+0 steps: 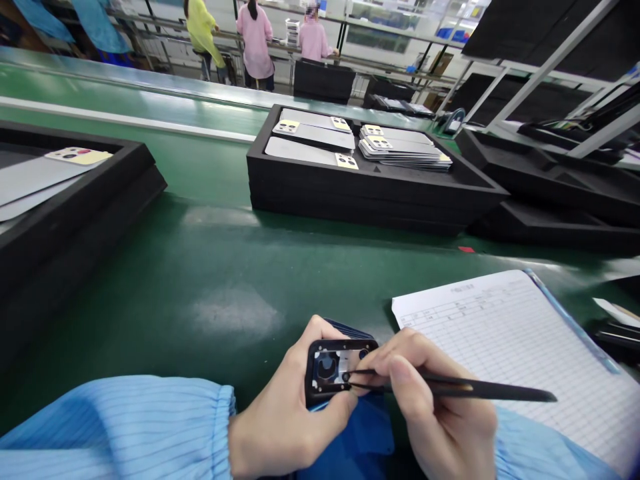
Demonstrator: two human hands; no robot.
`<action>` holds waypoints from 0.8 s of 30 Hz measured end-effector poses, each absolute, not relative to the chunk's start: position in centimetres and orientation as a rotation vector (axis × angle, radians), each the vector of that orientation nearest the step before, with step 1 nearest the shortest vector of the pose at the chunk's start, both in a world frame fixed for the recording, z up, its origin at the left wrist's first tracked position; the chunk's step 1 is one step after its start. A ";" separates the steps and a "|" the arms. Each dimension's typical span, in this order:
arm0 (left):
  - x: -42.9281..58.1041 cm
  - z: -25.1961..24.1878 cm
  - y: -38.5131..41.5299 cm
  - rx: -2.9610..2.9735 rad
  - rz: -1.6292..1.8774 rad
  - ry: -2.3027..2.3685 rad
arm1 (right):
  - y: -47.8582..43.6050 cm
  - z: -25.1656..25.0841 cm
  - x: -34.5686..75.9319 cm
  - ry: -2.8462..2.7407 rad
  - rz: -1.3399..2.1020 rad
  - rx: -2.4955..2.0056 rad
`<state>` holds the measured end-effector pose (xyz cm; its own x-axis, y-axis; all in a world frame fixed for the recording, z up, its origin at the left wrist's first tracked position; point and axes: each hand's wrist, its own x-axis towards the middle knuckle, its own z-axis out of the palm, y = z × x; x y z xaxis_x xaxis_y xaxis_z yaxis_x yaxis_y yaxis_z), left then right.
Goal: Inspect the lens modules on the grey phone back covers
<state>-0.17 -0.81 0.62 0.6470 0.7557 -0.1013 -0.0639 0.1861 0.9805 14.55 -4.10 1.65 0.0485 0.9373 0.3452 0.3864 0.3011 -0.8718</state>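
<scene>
While the left hand (pixel 287 407) is curling a closed grip around a small black case (pixel 327 367) at lower centre of the frame, the right hand (pixel 445 410) is tightly pinching dark tweezers (pixel 495 390), their slightly spread tips poking into the case's opening. From where I'm standing, this piece is looking unfinished; what's already fitted inside, I'm not managing to tell. Flat plates (pixel 305 151) are lying in a black tray (pixel 350 193) at upper centre; whether finished or waiting isn't showing.
</scene>
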 end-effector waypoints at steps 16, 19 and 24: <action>-0.2 0.6 -0.7 1.320 0.654 0.684 | -3.8 1.7 14.8 -1.535 0.742 -1.308; -0.2 0.5 -0.8 1.317 0.656 0.677 | -3.7 1.7 14.8 -1.528 0.755 -1.304; -0.3 0.5 -0.8 1.296 0.670 0.681 | -3.6 1.7 14.9 -1.527 0.748 -1.311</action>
<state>-0.29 -0.77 0.49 0.6343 0.7695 -0.0742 -0.0624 0.1466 0.9872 14.86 -3.65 1.72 0.0313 0.9630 0.2677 0.3786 0.2364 -0.8949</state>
